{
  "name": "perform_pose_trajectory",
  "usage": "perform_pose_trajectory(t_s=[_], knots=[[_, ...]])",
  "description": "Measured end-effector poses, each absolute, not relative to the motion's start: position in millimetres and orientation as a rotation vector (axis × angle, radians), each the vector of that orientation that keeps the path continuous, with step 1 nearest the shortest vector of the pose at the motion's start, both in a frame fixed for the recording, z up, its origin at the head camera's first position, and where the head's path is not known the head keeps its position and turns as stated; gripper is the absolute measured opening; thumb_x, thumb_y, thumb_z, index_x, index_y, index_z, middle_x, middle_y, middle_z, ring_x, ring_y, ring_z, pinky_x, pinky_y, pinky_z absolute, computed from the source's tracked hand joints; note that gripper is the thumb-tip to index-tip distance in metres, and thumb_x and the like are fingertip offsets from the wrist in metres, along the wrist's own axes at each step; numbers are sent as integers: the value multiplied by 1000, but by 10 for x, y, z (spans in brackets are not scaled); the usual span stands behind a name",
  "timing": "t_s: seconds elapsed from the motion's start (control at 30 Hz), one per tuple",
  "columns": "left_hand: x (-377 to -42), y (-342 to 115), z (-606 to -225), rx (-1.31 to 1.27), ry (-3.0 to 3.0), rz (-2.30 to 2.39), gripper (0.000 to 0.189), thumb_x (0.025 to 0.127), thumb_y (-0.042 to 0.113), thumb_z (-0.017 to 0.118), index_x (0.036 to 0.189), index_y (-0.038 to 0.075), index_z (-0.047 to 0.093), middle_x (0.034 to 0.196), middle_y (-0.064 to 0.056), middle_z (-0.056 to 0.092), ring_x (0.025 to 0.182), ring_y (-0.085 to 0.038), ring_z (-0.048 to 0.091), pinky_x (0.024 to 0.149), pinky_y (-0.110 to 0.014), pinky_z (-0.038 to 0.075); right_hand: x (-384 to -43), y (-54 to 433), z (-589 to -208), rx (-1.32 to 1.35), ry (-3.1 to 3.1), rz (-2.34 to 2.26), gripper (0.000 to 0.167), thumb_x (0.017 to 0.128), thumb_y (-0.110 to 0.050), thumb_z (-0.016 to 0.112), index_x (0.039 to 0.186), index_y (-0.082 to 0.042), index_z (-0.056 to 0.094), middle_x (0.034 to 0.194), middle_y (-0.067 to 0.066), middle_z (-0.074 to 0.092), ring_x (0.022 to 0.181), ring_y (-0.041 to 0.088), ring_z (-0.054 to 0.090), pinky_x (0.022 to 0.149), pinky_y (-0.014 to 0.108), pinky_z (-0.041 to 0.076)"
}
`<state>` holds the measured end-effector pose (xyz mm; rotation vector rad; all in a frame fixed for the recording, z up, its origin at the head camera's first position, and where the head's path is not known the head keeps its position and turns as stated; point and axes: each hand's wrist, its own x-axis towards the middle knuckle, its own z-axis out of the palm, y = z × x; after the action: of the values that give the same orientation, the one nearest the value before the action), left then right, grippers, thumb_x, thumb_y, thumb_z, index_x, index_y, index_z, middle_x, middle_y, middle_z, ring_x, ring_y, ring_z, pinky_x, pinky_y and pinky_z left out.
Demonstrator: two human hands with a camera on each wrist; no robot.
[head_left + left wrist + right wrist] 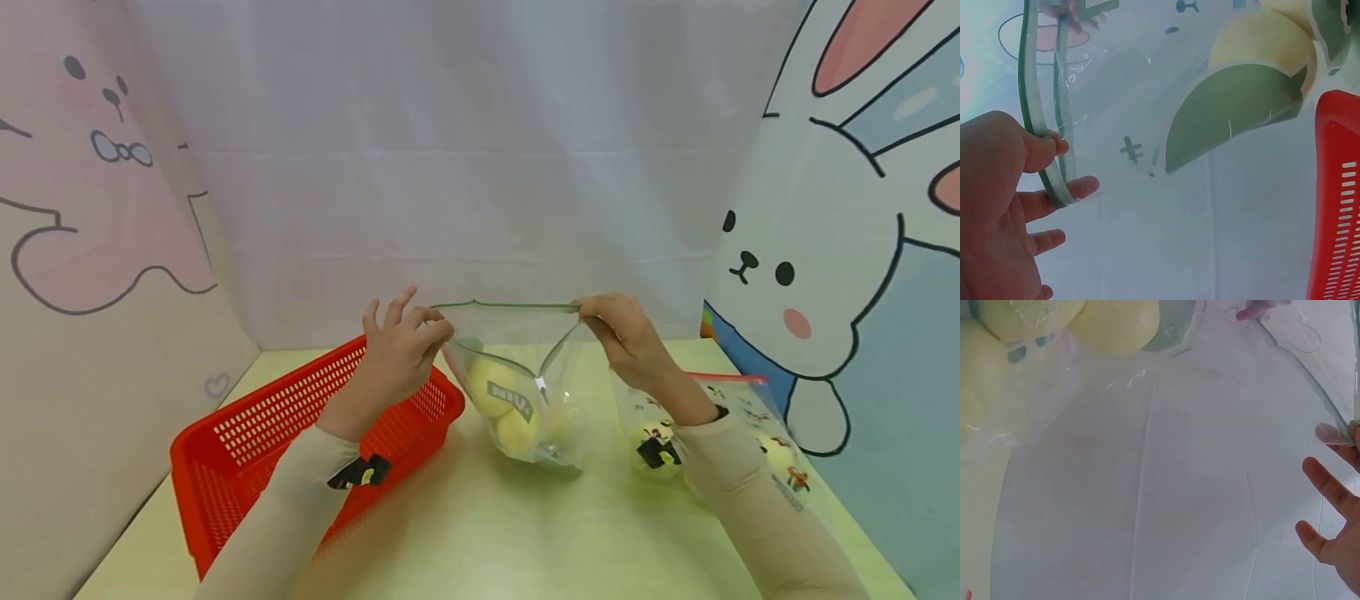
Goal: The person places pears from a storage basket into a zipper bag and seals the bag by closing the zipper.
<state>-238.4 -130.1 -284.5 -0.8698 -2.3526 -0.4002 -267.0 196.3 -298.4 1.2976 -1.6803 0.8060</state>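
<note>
A clear zip bag (551,337) with a green zip edge hangs between my hands, its mouth held apart. Several pale yellow round things (491,387) sit low in the bag behind a printed label. At the left corner of the mouth, my left hand (393,358) pinches the zip edge between thumb and finger, the other fingers spread. My right hand (626,342) pinches the opposite corner. The left wrist view shows the thumb on the green zip strip (1034,112). Only part of the right hand (1341,531) shows in the right wrist view, at its edge.
A red perforated basket (183,475) stands tilted across the table's left side, partly behind my left forearm. On the right lies another clear bag (731,396) with a red top edge, cartoon prints and yellow round things inside, partly covered by my right forearm. Cartoon-printed curtains (480,167) surround the table.
</note>
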Motion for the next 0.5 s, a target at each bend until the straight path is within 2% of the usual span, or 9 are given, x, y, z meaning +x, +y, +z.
perform_pose_trajectory(t_s=[0.13, 0.27, 0.33, 0.5], knots=[[-2428, -1285, -2729, -837, -2375, -394, 16, 98, 7, 59, 103, 14, 71, 115, -12, 64, 143, -44, 26, 105, -76, 4, -2667, 1960, -2953, 1266, -1701, 825, 25, 106, -14, 45, 97, 5, 59, 98, 24, 64, 67, 22, 45, 76, 34, 35], [-2458, -1256, -2636, -836, -2340, -397, 15, 98, 7, 57, 100, 15, 69, 118, -14, 63, 143, -46, 25, 106, -75, 4, -2663, 1973, -2912, 1213, -1743, 859, 9, 98, 8, 50, 98, 5, 58, 99, 23, 63, 80, 31, 53, 82, 33, 38], [-2468, -1236, -2594, -838, -2315, -398, 14, 98, 7, 57, 99, 15, 68, 118, -14, 63, 143, -47, 24, 106, -74, 4, -2664, 1984, -2894, 1182, -1756, 874, 14, 92, 16, 52, 98, 5, 58, 100, 23, 63, 86, 35, 55, 84, 32, 39], [-2483, -1190, -2495, -845, -2281, -415, 13, 99, 8, 57, 96, 15, 67, 117, -15, 63, 144, -47, 21, 107, -73, 2, -2658, 1998, -2852, 1154, -1753, 895, 12, 96, 11, 50, 98, 4, 59, 101, 24, 63, 91, 37, 56, 88, 31, 39]])
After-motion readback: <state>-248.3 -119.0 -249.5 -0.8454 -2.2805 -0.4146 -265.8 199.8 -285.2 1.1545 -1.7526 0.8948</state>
